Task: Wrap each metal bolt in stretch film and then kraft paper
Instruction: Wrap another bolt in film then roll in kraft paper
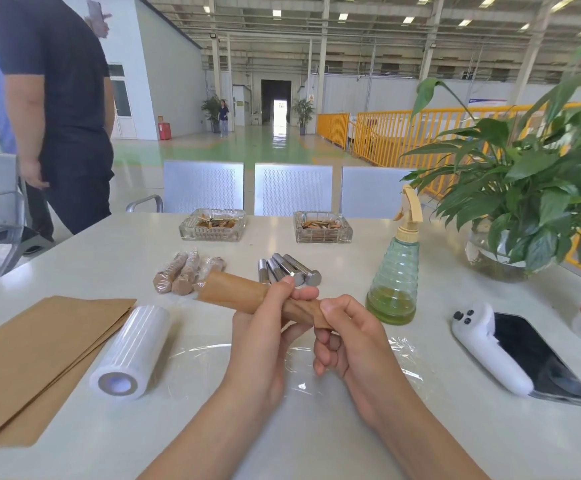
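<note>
I see the brown kraft-paper-rolled bolt [244,294] held above the desk centre, tilted, its far end pointing to 10 o'clock. Left hand [264,337] has its grip curled round the middle of the roll, thumb on top. Right hand [344,337] pinches the near end, fingers curled under it.

Under the hands a clear sheet of stretch film [299,362] lies flat on the pale grey desk [316,445]. At 12 o'clock, just behind the roll, bare silver hex-head metal bolts [289,270] lie bunched together. At 11 o'clock, three finished brown wrapped bolts [181,277] sit side by side. At 9 o'clock, the white roll of stretch film [131,351] lies on its side, beside a stack of brown kraft paper sheets [32,358].

At 3 o'clock: white handheld controller [489,344] resting against a black phone [538,358]. At 1 o'clock: green ribbed spray bottle [394,282].
</note>
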